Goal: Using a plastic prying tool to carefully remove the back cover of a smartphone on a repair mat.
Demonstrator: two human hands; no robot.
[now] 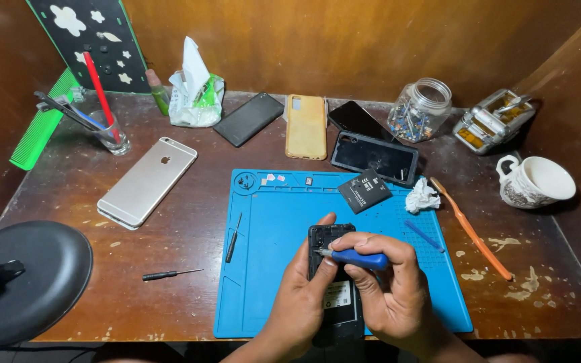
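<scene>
The left hand cradles one opened black phone over the near edge of the blue rubbery mat, fingers wrapped along its side. The right hand pinches a blue-handled screwdriver, its metal tip on the phone's upper part. Two thin black screwdrivers lie left. Five other flat phones and cases rest behind, plus one glass jar.

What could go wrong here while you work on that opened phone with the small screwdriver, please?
The screwdriver tip could slip and scratch parts inside the opened phone, which the left hand holds off the blue mat. Tiny parts lie loose at the mat's top edge and could scatter if brushed. The mug could tip near the spare phones.
</scene>
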